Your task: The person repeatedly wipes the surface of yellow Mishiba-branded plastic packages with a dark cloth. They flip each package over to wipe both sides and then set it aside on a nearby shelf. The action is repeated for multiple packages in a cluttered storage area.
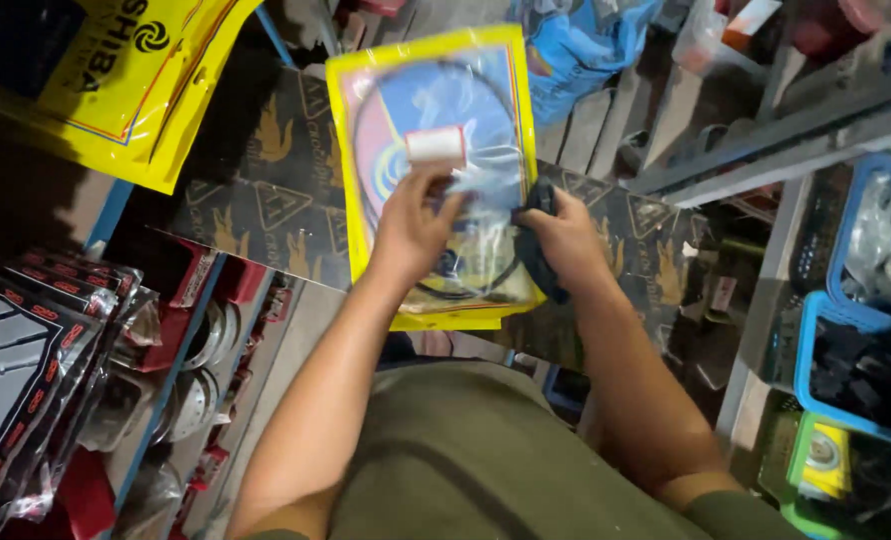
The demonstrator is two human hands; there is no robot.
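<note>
While left hand (pixel 411 225) pinches white roll (pixel 436 146) over yellow packet (pixel 436 180), right hand (pixel 564 235) grips black part (pixel 538 255); handling step, firm hold needed.

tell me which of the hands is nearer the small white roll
Left. The left hand pinches the small white roll at its fingertips; the right hand is off to the side, gripping a black part.

Dim, cluttered storeroom. Dark printed board (pixel 266 190) as worktop. Shelf rack (pixel 181 340) at left with packaged parts, blue crates (pixel 846 320) at right, grey metal shelving (pixel 796 140) behind.
</note>
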